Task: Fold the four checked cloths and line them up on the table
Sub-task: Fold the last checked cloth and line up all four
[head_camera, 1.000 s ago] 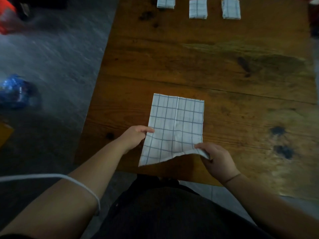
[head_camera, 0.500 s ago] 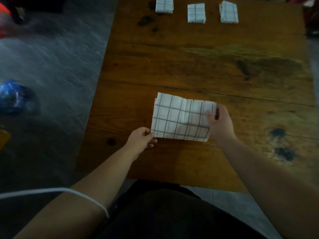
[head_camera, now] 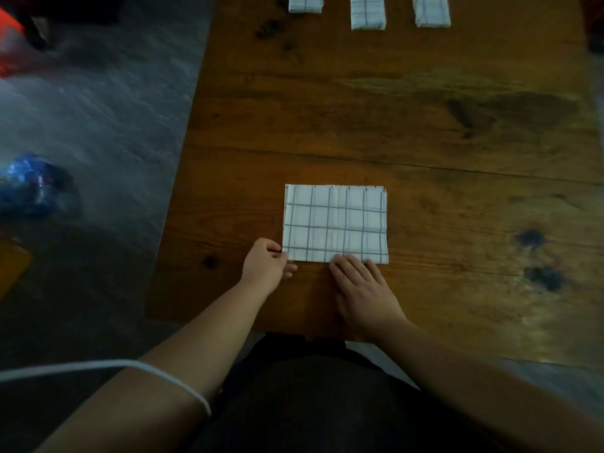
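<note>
Your left hand (head_camera: 266,268) pinches the near left corner of the checked cloth (head_camera: 335,223) between thumb and curled fingers, while your right hand (head_camera: 362,291) lies flat and open with its fingertips pressing the cloth's near edge. The cloth itself lies folded into a flat rectangle on the tabletop (head_camera: 457,165), stretching away just beyond both hands. Well beyond your hands, three folded cloths (head_camera: 368,13) sit apart in a row at the tabletop's far edge.

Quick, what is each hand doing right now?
Left hand: pinching the near left corner of the cloth.
Right hand: open, flat, fingertips pressing the cloth's near edge.
</note>
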Demonstrator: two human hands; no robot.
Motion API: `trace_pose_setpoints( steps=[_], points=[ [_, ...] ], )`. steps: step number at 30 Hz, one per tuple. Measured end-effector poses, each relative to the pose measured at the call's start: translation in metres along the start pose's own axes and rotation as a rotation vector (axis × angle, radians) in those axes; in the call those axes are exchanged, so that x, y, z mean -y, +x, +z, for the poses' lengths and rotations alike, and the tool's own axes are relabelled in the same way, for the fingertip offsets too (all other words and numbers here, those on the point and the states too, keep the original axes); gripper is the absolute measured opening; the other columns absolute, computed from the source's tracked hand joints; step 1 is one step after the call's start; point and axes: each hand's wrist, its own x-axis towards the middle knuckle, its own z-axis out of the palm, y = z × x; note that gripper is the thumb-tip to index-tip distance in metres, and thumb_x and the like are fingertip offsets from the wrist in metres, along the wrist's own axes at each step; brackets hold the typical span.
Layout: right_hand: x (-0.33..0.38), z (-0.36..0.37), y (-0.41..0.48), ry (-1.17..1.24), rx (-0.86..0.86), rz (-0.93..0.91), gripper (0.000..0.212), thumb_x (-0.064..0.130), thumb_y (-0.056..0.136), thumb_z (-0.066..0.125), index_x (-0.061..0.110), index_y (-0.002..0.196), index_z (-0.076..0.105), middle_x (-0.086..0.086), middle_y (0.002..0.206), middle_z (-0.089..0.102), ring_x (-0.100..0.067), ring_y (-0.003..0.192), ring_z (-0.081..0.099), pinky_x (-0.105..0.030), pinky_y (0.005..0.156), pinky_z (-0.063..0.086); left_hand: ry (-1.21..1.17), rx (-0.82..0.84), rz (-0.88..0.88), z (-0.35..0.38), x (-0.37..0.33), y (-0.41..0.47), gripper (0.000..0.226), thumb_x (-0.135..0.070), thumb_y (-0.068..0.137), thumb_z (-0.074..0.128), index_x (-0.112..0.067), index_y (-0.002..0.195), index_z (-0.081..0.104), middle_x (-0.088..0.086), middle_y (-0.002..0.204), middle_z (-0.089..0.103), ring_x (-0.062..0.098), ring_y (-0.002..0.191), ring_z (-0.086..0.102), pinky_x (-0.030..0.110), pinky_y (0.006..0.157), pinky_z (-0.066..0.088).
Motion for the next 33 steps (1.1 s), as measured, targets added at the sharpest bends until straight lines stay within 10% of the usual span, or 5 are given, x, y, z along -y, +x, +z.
trace_pose_setpoints(
  steps=[5,10,16,33],
  points=[
    [0.001,0.004,-0.001,-0.03,-0.003,-0.001,0.071,0.047,0.096,0.01,0.021,0.162,0.009,0.0,0.17,0.005,-0.018,0.156,-0.005,-0.049,0.127,-0.001,0.648,-0.162,0.336,-0.007,0.004,-0.019,0.031,-0.021,0.099,0.061,-0.022,0.127,0.049,-0.008,0.11,0.059,0.01,0.093,0.062,0.029,0.078,0.057],
    [0.001,0.01,-0.003,-0.057,-0.022,0.028,0.07,0.045,0.098,0.015,0.018,0.161,0.007,-0.002,0.169,0.003,-0.019,0.156,-0.006,-0.05,0.127,0.004,1.059,0.003,0.861,0.013,0.017,-0.035,0.054,-0.026,0.103,0.047,-0.02,0.155,0.032,0.001,0.161,0.032,0.018,0.151,0.022,0.038,0.124,0.021],
    [0.001,0.013,-0.001,-0.053,0.001,0.065,0.073,0.046,0.094,0.005,0.018,0.162,0.003,0.0,0.169,-0.003,-0.016,0.155,-0.011,-0.047,0.127,0.001,1.341,0.135,0.762,0.031,0.049,-0.025,0.072,-0.048,0.106,0.029,-0.017,0.161,-0.007,0.006,0.17,-0.01,0.022,0.154,-0.018,0.045,0.127,-0.004],
    [-0.016,0.005,-0.029,-0.004,-0.033,0.289,0.071,0.049,0.103,0.017,0.014,0.161,-0.006,-0.005,0.169,-0.009,-0.02,0.155,-0.015,-0.047,0.127,0.0,1.289,0.026,0.691,0.007,0.06,-0.028,0.074,-0.056,0.1,0.008,-0.017,0.161,-0.007,0.004,0.167,-0.015,0.021,0.153,-0.021,0.043,0.124,-0.01]
  ],
)
